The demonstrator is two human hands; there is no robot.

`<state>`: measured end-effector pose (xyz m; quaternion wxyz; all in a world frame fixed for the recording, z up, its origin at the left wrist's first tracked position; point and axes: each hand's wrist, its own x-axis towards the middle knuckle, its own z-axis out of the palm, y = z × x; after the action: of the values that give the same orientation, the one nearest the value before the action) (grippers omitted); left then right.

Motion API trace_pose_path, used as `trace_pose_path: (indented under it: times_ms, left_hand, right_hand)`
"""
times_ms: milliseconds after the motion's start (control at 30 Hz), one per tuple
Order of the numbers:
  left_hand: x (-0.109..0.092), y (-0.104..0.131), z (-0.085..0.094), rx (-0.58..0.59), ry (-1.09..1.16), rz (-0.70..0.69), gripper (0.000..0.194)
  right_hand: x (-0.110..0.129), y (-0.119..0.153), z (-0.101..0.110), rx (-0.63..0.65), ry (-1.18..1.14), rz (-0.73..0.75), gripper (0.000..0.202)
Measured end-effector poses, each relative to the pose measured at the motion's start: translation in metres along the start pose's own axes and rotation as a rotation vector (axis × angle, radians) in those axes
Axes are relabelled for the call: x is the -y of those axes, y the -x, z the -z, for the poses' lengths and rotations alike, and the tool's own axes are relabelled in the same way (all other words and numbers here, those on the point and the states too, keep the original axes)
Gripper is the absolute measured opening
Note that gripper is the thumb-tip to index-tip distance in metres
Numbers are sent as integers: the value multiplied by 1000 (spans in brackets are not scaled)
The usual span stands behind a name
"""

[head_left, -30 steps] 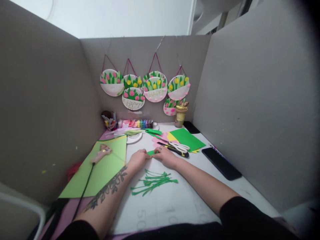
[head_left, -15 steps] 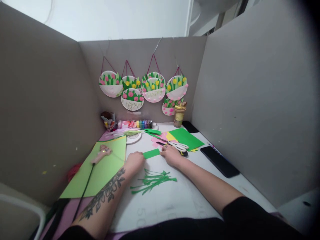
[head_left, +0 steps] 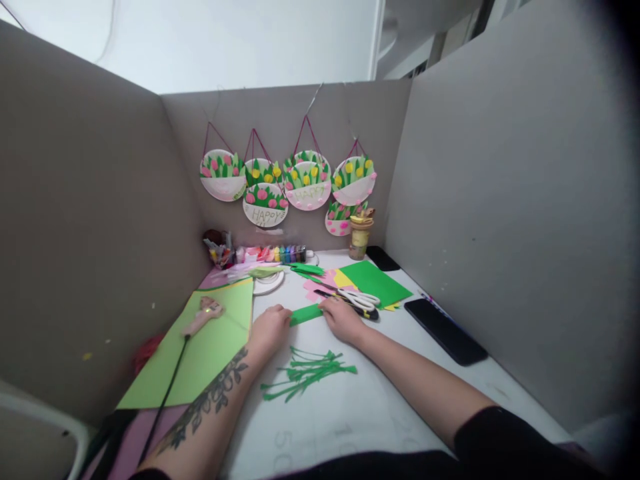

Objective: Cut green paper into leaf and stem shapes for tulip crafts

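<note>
The left hand [head_left: 271,330] and the right hand [head_left: 343,321] are apart, each closed on one end of a green paper strip [head_left: 307,314] that runs between them. The strip could bend or rip if one hand pulled harder than the other, because paper is thin. Just past the right hand are white scissors [head_left: 363,299] and a black knife [head_left: 371,314], so a knuckle could get poked if that hand slid forward. Nearer than both hands is a loose pile of thin green bits [head_left: 313,373]; a bump or a puff of air could scatter them. Left of the left hand, a glue gun [head_left: 203,317] sits on a big light green sheet [head_left: 200,373] (a tiny light [head_left: 208,310] glows on it, so it may be hot), and it could tip if something snagged its black cord [head_left: 167,387]. The fingertips are tucked out of sight, so how hard they pinch is anyone's guess. The scissors and right hand cover part of the knife, and I can't tell if its blade is out or if the hand touches it.
</note>
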<state>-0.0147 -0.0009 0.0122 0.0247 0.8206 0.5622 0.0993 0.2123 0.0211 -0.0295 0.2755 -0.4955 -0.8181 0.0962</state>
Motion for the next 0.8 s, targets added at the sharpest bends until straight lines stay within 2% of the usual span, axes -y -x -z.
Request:
trace_pose_path:
  times_ms: [200, 367, 500, 633, 800]
  left_hand:
    - [-10, -4, -8, 7, 23, -29, 28]
    - [-6, -12, -17, -4, 114, -25, 27]
    - [-2, -16, -19, 20, 191, -2, 23]
    - [0, -14, -14, 58, 236, -16, 28]
    - [-6, -6, -5, 136, 93, -104, 30]
  right_hand:
    - [20, -5, -8, 31, 102, 144, 27]
    - [45, 0, -12, 166, 184, 262, 30]
    - [46, 4, -6, 219, 254, 205, 30]
    - [33, 8, 9, 229, 317, 96, 29]
    - [23, 9, 16, 234, 377, 31, 28]
